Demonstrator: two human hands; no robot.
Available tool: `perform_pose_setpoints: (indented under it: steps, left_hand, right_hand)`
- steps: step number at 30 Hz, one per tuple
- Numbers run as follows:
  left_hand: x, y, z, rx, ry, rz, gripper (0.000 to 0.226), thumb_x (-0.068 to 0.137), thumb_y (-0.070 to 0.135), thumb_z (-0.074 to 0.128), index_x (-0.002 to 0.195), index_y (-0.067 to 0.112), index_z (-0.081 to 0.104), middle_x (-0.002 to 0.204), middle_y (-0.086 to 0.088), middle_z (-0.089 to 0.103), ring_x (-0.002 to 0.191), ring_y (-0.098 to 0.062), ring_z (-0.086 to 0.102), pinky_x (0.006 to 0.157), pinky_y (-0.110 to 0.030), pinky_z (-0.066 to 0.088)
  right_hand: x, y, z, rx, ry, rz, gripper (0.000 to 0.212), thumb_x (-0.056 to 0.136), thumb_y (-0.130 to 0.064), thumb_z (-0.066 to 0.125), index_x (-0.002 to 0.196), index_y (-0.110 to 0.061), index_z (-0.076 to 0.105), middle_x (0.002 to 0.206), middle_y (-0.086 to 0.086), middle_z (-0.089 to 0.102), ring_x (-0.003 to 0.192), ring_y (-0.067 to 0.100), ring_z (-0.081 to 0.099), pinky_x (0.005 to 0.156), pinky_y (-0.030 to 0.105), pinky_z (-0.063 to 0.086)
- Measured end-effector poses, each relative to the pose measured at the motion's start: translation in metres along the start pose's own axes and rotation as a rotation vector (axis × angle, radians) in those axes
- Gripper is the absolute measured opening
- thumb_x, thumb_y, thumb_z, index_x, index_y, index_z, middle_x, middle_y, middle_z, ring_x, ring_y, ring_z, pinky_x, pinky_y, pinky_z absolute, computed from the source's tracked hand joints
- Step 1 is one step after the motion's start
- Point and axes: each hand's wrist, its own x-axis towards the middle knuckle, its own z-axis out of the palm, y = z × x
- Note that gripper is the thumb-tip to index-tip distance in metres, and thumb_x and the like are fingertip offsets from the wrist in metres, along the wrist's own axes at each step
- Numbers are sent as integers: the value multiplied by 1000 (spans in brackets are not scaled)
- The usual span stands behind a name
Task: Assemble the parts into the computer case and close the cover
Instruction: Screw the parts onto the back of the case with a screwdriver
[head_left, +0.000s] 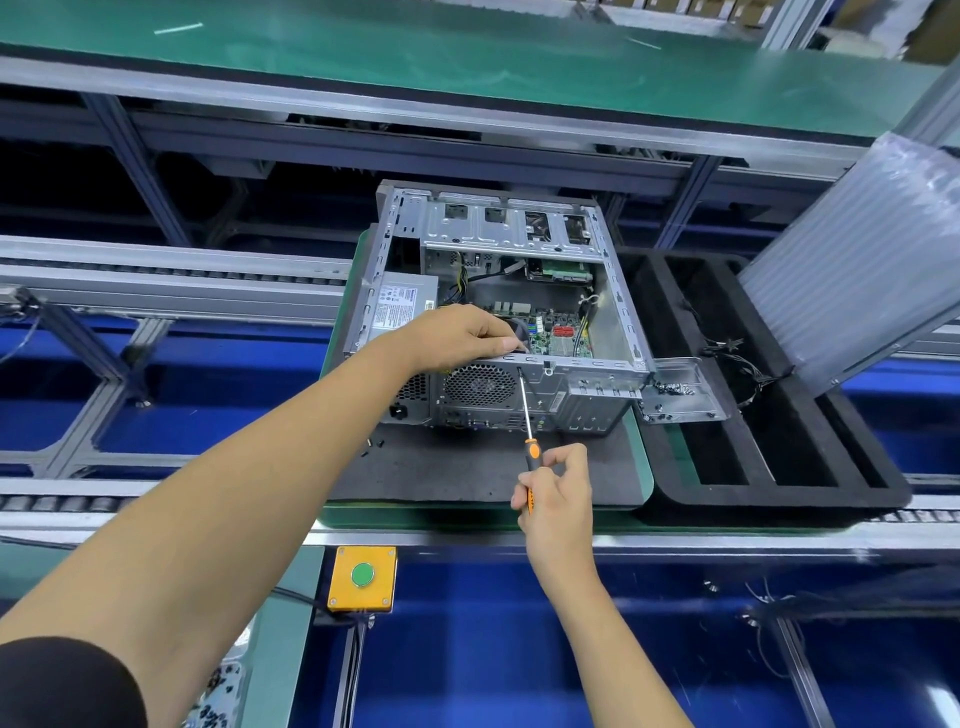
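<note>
- One computer case (498, 312) lies on its side on a dark mat (467, 467) at the middle of the desk, open face up, rear panel toward the near edge. Cover is off.
- Sheet-metal box; judged stiff and fairly heavy with a power supply (402, 306) in its left end. The board (558, 332) and loose cables inside look fragile, so best taken by the outer rims, not by anything inside.
- Left hand (462, 335) rests on the near top rim, fingers curled over the edge at the rear fan's spot; whether it grips the fan itself cannot be told.
- Right hand (556, 488) pinches one orange-and-black screwdriver (527, 431); the tip meets the rear panel just right of the round fan grille (480, 384).
- Thin shaft, small screw: likely to slip if tilted.
- Counts: one case, one screwdriver, a few loose dark screws (373, 446) on the mat at left, exact number unclear.
- One black foam tray (779, 488) right of the case; one metal bracket (683, 389) at its near-left corner.
- One yellow box with a green button (362, 576) at the desk's near edge.
</note>
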Motion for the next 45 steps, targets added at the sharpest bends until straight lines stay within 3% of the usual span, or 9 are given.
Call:
perform_pose_setpoints:
  steps: [8,10,15,25,33,36,39,42,45]
  left_hand:
    - [0,-2,3,25,16,30,39,100,58,47,117,32,71,121,-3,71,113,-21,65,99,-47,50]
    - [-1,-2,3,26,25,39,39,99,59,48,119,34,71,121,4,71,112,-16,65,99,-43,51]
    - [-2,-3,3,25,49,49,35,99,57,52,120,38,71,124,15,69,111,-6,63,98,-40,51]
    - [3,-7,4,37,33,47,32,101,55,47,121,43,69,118,-1,72,110,-21,66,97,-45,51]
    - [-1,-3,3,-9,50,44,31,93,60,59,114,40,73,99,21,73,92,7,63,81,-29,49]
    - [-1,-1,2,15,40,60,38,90,64,61,117,40,72,110,20,73,104,1,64,91,-31,51]
    - [-2,-2,2,32,30,73,40,89,65,63,118,39,71,116,18,72,108,-2,64,94,-32,51]
    - [-1,-2,2,49,39,77,43,87,67,63,120,40,71,120,17,71,110,-4,63,92,-32,51]
    - [-2,-4,3,52,60,77,45,85,71,62,119,42,70,118,19,71,106,1,62,81,-22,47]
  right_hand:
    - [-3,-2,2,-87,0,-75,18,94,1,44,93,-17,41,56,0,56,58,10,49,64,34,37]
    - [-3,-3,3,-78,-3,-71,17,94,1,44,94,-16,42,56,0,56,57,10,49,64,34,37]
    - [-3,-6,4,26,24,34,15,93,0,46,95,-14,43,56,2,55,55,15,43,49,27,33]
    - [-8,-18,13,297,83,240,15,91,3,46,85,-11,45,63,11,59,38,15,33,43,26,27]
    - [-8,-24,16,285,164,248,16,87,6,57,79,-7,52,58,3,57,38,19,24,42,28,31]
    - [-7,-24,15,261,197,280,13,86,5,61,80,-5,55,62,7,57,37,19,28,43,29,34]
    - [-9,-29,18,268,197,339,6,87,-2,65,82,-4,62,67,5,67,39,17,45,44,27,40]
    - [-8,-36,23,310,188,471,6,88,-6,64,82,-8,66,67,3,69,41,15,49,40,23,30]
    - [-8,-40,29,325,177,482,10,91,-4,60,82,-8,57,66,2,56,41,12,31,38,22,19]
